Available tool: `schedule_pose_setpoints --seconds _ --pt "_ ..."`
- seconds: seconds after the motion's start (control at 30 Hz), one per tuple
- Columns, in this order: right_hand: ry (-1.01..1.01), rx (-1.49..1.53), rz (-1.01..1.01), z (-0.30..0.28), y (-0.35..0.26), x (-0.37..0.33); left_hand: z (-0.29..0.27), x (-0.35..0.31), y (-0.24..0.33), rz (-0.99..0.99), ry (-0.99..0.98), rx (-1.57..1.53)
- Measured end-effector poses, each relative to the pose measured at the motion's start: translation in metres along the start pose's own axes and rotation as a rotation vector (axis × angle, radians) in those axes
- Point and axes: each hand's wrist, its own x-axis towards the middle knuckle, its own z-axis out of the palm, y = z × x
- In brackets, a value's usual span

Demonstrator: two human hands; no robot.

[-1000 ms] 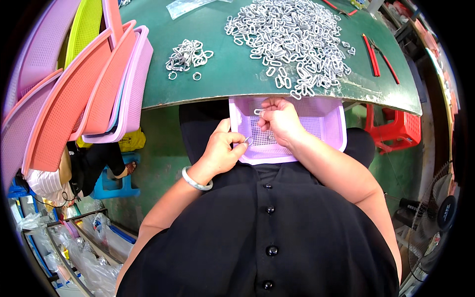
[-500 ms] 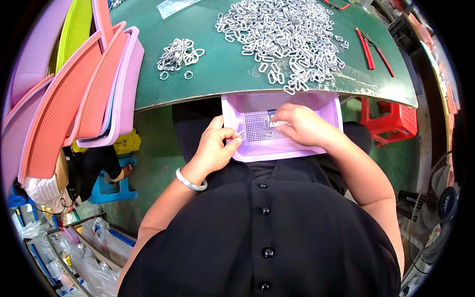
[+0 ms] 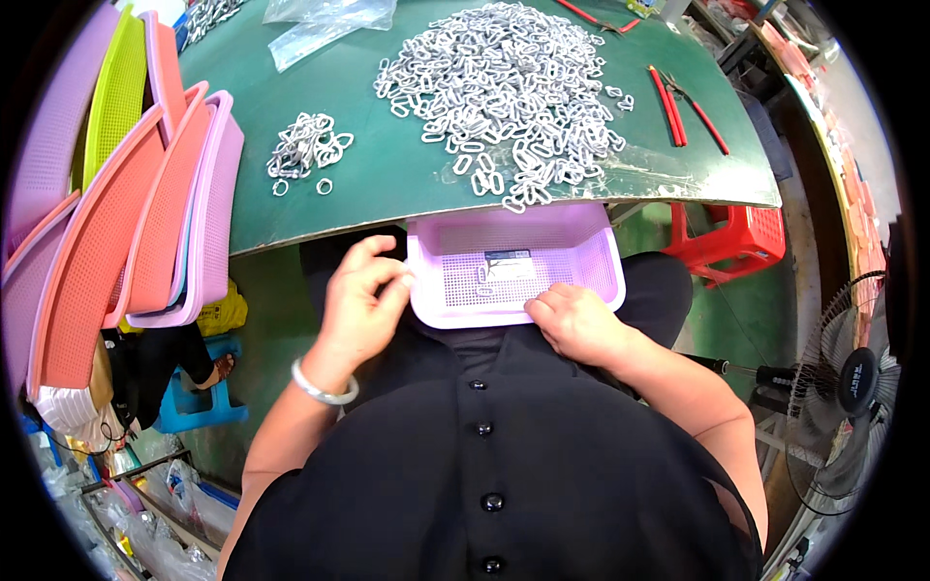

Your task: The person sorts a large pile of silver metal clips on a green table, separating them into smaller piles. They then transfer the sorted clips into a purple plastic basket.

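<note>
A purple plastic basket [image 3: 475, 317] rests on my lap, its far side under the table's front edge. In it lie a few grey oval links [image 3: 485, 290] beside a small dark-and-white label [image 3: 508, 263]. My right hand [image 3: 578, 324] is closed over the basket's near rim, right of its middle. At the left rim is my left hand [image 3: 360, 302], thumb and index fingertip pressed together; anything between them is too small to make out. On the table, a big heap of grey links [image 3: 504, 92] spreads beyond the basket, and a smaller pile of joined links [image 3: 308, 145] sits to its left.
Red-handled pliers [image 3: 702, 116] lie on the green table [image 3: 378, 194] at the right. Stacked coloured baskets [image 3: 107, 223] stand at the left. A red stool [image 3: 736, 237] and a fan [image 3: 848, 387] are at the right. Another person's leg [image 3: 184, 363] shows at the lower left.
My right hand has left the basket's inside and come to its near rim. My left hand has shifted left; the link seen in its fingers no longer shows. The view has shifted.
</note>
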Motion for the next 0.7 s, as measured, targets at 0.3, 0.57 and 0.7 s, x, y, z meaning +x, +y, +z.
schedule_pose_setpoints --seconds 0.3,0.57,0.7 --pt "0.173 -0.187 0.017 0.0 0.013 0.006 -0.064 0.097 -0.029 -0.055 0.363 0.555" --pt "0.21 -0.248 0.039 0.0 0.019 0.012 -0.027 0.048 0.004 -0.156 0.089 0.12" --pt "0.201 -0.259 0.012 -0.003 0.016 0.014 0.015 0.017 -0.025 -0.594 -0.424 -0.143"
